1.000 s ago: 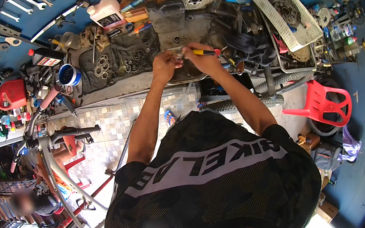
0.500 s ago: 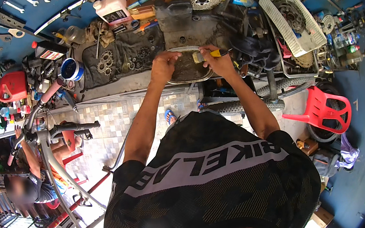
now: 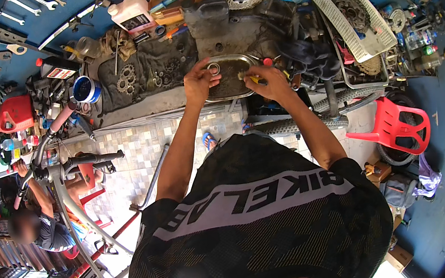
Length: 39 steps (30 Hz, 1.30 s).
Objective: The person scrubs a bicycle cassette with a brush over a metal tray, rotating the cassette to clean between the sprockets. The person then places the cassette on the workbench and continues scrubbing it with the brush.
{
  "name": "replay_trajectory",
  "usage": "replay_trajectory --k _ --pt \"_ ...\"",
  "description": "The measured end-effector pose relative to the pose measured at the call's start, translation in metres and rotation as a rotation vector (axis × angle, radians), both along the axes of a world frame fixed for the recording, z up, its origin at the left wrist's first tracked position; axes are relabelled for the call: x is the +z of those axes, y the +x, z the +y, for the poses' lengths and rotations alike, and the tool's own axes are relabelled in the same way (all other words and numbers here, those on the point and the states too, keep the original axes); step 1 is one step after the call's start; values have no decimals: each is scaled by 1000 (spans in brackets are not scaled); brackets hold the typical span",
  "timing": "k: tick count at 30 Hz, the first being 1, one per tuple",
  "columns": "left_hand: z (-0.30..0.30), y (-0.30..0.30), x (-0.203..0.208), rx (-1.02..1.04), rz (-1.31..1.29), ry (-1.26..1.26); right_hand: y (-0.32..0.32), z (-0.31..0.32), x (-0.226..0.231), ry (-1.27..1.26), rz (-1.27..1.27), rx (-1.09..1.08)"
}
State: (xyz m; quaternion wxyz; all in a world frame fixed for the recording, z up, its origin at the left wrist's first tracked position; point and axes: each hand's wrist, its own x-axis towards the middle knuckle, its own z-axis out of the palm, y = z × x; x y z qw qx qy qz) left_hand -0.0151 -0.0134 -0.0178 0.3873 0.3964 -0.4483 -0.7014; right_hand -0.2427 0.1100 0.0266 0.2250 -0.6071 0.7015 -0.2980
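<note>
L hand w/ shiny ring, rounded tray

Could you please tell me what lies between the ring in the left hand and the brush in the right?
In the head view, only the tray's dark bottom shows between the ring and the brush.

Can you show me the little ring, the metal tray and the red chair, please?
Ring [image 3: 214,65]: head view, on the upper part of its band.
Metal tray [image 3: 230,80]: head view, on its inside.
Red chair [image 3: 385,117]: head view, on its red plastic body.
</note>
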Motion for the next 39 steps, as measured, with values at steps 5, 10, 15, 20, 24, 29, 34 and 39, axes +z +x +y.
replay_trajectory --k 5,10,15,20,24,29,34,39 --pt "1 4 6 27 -57 100 1 -8 0 60 17 -56" --pt "4 3 12 36 -105 88 9 -22 8 59 -109 -150" --pt "9 -9 21 -1 -154 -71 57 -48 26 -173 -574 -125" --pt "-1 -2 6 104 -164 -94 45 -52 25 9 -430 -120" --pt "0 -4 17 121 -141 -118 48 -45 15 -151 -405 8" --pt "-8 3 25 56 -134 -3 36 -41 22 -248 -300 68" --pt "-7 7 29 -30 -162 66 29 -44 24 -307 -280 49" --pt "-9 6 17 -76 -169 35 29 -39 27 -234 -389 120"
